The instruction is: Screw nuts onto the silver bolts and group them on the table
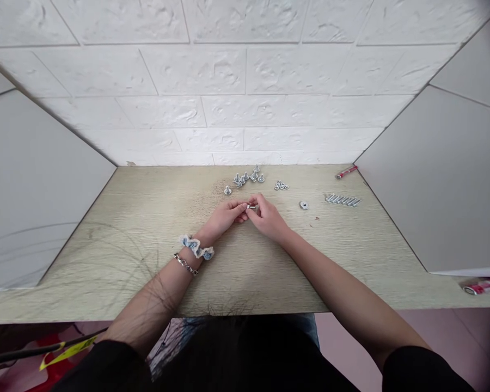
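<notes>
My left hand (pixel 225 215) and my right hand (pixel 267 216) meet over the middle of a pale wooden table (pixel 139 239). Both pinch a small silver bolt (pixel 251 206) between their fingertips; whether a nut sits on it is too small to tell. A cloth scrunchie and a bracelet circle my left wrist. Just beyond the hands lies a cluster of assembled silver bolts (pixel 248 177). A lone bolt (pixel 227 190) stands to its left. A small pile of nuts (pixel 281 185) lies to the right, with a single washer (pixel 304 205) nearer me.
A row of bare bolts (pixel 343 200) lies at the right of the table. A red pen-like object (pixel 346 172) rests at the far right corner. White panels wall in the left and right sides. A red-and-white object (pixel 484 285) lies at the near right edge.
</notes>
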Action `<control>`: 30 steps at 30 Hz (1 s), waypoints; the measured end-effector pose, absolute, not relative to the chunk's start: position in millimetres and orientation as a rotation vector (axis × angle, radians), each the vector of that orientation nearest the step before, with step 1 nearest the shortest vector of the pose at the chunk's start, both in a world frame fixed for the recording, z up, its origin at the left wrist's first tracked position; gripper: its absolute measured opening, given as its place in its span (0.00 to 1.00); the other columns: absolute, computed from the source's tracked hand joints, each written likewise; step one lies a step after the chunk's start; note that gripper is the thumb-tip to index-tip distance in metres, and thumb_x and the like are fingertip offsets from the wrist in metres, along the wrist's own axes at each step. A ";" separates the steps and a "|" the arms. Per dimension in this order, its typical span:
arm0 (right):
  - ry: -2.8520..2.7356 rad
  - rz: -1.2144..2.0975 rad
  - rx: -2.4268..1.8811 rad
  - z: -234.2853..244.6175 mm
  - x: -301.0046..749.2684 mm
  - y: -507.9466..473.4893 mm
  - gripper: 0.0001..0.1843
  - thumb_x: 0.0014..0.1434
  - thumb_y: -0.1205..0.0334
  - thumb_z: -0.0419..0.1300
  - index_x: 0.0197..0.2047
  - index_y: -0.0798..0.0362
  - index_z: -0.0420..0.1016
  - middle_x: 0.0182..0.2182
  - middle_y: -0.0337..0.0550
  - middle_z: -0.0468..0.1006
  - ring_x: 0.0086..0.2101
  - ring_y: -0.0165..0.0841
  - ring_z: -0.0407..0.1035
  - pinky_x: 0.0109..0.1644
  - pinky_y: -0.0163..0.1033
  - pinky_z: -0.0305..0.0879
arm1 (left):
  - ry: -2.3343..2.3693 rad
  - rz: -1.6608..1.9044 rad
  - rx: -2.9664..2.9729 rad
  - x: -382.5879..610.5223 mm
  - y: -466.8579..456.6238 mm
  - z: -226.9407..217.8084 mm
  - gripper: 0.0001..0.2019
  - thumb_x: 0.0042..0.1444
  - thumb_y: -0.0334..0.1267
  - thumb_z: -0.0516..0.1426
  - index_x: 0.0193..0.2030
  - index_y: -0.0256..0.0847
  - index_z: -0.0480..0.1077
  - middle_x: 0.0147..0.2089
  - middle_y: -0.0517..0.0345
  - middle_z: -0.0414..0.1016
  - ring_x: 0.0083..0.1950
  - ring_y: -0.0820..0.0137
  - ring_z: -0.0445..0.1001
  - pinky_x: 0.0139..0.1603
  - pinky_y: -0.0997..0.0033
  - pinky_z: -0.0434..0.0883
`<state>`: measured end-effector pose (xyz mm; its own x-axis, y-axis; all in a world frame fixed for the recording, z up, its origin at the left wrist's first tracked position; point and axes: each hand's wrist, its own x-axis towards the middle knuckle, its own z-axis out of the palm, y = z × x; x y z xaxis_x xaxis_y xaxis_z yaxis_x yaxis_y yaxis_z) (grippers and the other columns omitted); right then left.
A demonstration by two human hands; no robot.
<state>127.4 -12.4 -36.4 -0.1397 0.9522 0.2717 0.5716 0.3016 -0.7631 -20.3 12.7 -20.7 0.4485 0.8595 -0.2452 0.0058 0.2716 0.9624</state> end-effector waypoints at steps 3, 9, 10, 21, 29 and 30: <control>-1.852 0.623 -1.413 -35.3 127.5 -10.9 0.12 0.60 0.55 0.48 0.29 0.53 0.62 0.26 0.38 0.67 0.28 0.30 0.60 0.31 0.34 0.54 | 0.957 0.709 1.173 -19.9 12.5 -21.2 0.13 0.50 0.42 0.58 0.35 0.33 0.72 0.25 0.60 0.69 0.26 0.80 0.65 0.30 0.79 0.63; -1.949 0.604 -1.427 -35.4 130.8 -7.8 0.16 0.61 0.56 0.45 0.24 0.53 0.60 0.23 0.38 0.65 0.26 0.30 0.59 0.30 0.34 0.52 | 0.966 0.696 1.185 -20.4 12.5 -22.9 0.12 0.50 0.43 0.57 0.32 0.34 0.72 0.25 0.60 0.70 0.27 0.79 0.66 0.30 0.79 0.63; -1.958 0.605 -1.421 -35.7 131.2 -7.9 0.15 0.61 0.57 0.46 0.26 0.53 0.61 0.24 0.38 0.67 0.27 0.30 0.60 0.31 0.34 0.53 | 0.966 0.693 1.182 -20.3 12.7 -23.1 0.12 0.51 0.43 0.57 0.32 0.34 0.72 0.25 0.60 0.70 0.27 0.79 0.66 0.30 0.79 0.63; -1.884 0.633 -1.384 -36.9 128.3 -12.9 0.18 0.54 0.62 0.52 0.49 0.51 0.58 0.39 0.43 0.72 0.29 0.31 0.64 0.36 0.37 0.58 | 0.933 0.712 1.175 -19.6 11.8 -22.0 0.13 0.51 0.41 0.58 0.38 0.33 0.72 0.25 0.61 0.69 0.25 0.81 0.64 0.30 0.80 0.62; -1.844 0.649 -1.410 -34.9 128.2 -9.6 0.13 0.61 0.55 0.45 0.30 0.53 0.62 0.27 0.39 0.68 0.30 0.31 0.62 0.34 0.36 0.56 | 0.968 0.714 1.184 -18.8 12.0 -21.5 0.13 0.49 0.43 0.58 0.35 0.34 0.73 0.26 0.60 0.69 0.27 0.79 0.65 0.31 0.78 0.63; -1.861 0.636 -1.409 -35.2 128.6 -8.9 0.14 0.61 0.56 0.45 0.29 0.53 0.62 0.27 0.40 0.67 0.31 0.31 0.62 0.35 0.36 0.55 | 0.971 0.716 1.182 -18.7 12.0 -21.6 0.13 0.49 0.43 0.58 0.34 0.34 0.72 0.26 0.60 0.69 0.27 0.79 0.65 0.30 0.79 0.63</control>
<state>128.6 -8.9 -35.2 -0.1566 0.9580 0.2403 0.6101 0.2852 -0.7392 -18.7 12.0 -21.6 0.4300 0.8706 -0.2392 0.0292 0.2514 0.9674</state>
